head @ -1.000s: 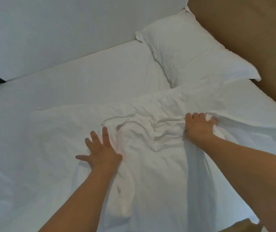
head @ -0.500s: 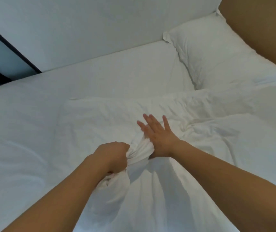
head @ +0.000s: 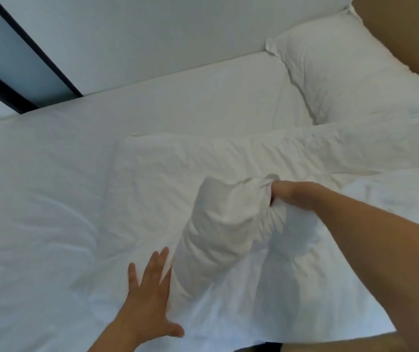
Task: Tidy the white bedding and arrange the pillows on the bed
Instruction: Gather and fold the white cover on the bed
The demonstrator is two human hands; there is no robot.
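Right hand (head: 292, 196) grips bunched bedding (head: 218, 224), its length running toward the left hand (head: 150, 293).

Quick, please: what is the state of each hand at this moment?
Left hand: open, fingers spread flat on the white sheet.
Right hand: closed, gripping the bunched white fabric roll.

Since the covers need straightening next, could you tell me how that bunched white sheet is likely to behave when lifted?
Probably floppy: the bunched sheet sags in soft folds where the right hand grips it. Likely light, since one hand raises the bunch. It may drag neighbouring fabric along, so the left hand resting flat beside it seems useful.
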